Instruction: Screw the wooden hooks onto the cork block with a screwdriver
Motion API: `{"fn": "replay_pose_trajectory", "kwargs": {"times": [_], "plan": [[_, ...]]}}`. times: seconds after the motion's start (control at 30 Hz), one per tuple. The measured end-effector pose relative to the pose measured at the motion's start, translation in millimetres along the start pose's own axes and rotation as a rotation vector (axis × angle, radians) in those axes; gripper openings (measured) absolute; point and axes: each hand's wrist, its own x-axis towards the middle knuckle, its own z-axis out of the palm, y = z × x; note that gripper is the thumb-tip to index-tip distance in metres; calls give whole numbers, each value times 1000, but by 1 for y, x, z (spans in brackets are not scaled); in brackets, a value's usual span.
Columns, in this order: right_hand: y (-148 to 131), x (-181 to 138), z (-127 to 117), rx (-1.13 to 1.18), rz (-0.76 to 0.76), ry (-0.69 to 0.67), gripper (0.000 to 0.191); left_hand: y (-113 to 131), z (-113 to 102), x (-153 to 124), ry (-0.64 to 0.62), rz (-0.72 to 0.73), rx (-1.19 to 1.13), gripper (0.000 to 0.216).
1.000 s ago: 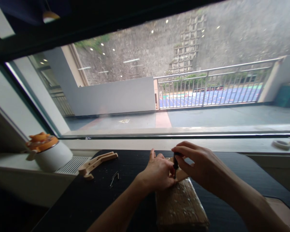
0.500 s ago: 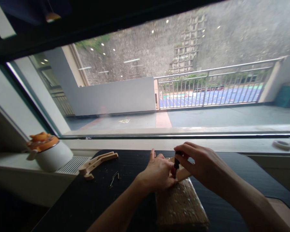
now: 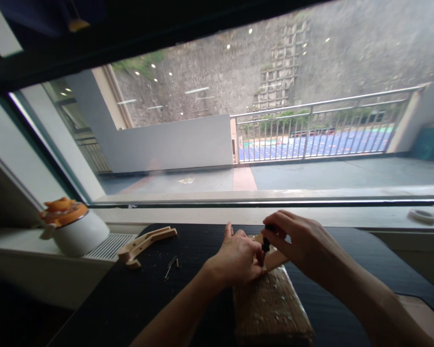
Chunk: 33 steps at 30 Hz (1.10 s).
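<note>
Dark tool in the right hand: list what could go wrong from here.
1. The dark tool, pinched by the right hand, points down close beside the left hand; a slip might jab it.
2. The wooden piece rests on a narrow block and might shift under pressure.

A white pot (image 3: 80, 237) with an orange lid (image 3: 62, 212) stood on the ledge at the far left, just beside a slatted vent grille (image 3: 110, 246). On the black table (image 3: 155, 299) lay a forked wooden piece (image 3: 144, 243), with a few thin metal pins (image 3: 171, 263) near it (pale chips were scattered around both). A roll of tape (image 3: 421, 216) sat on the window sill (image 3: 347, 217) at the right. Outside the glass were a metal railing (image 3: 311, 126), a grey parapet (image 3: 173, 144), a teal bin (image 3: 431, 141) and a stone wall (image 3: 347, 53).
</note>
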Motion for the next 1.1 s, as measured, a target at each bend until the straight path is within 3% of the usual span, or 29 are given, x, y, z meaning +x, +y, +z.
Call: {"fn": "replay_pose_trajectory", "kwargs": {"times": [0.43,0.63,1.1], "plan": [[-3,-2,0,7,-26,-17,18,1,0,-1,7,7,-7,11],[-1,-1,0,-45,14,-3,14,2,-3,0,-36,-15,17,10],[-2,0,1,-45,58,-11,7,0,1,0,1,1,13,15]]}}
